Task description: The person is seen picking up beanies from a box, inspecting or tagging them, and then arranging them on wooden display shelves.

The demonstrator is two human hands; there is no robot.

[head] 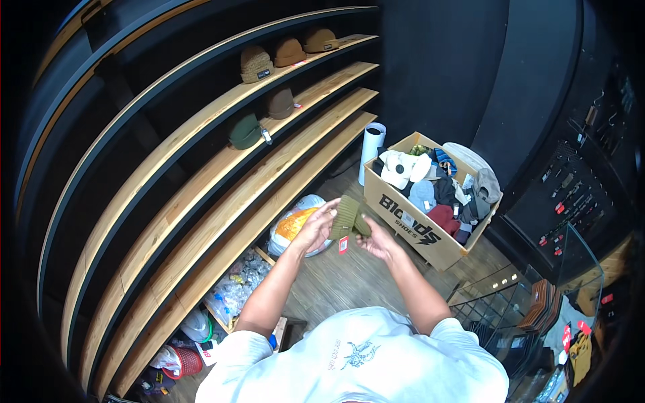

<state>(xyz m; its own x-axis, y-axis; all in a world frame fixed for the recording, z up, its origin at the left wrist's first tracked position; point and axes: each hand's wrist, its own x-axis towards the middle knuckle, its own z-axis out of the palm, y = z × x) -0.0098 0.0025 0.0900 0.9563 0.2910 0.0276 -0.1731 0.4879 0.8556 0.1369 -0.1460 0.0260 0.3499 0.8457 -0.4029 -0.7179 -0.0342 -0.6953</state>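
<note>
An olive-green ribbed knit beanie [344, 217] is held up between my two hands, with a red and white price tag [343, 245] dangling below it. My left hand [316, 227] grips its left side, fingers along the edge. On the right side, my right hand [375, 239] pinches the folded knit between thumb and fingers. Just beyond stands an open cardboard box [403, 221] heaped with caps and beanies, among them a white cap [395, 171], a light blue beanie [422, 195] and a maroon beanie [443, 220].
Long wooden shelves [201, 166] curve along the left wall, bearing a green beanie [245, 132], a dark brown beanie [280, 103] and several others above. Plastic bags [297, 226] and a red basket [189, 361] sit low. A white roll [372, 151] stands behind the box; a glass case [509, 307] is at right.
</note>
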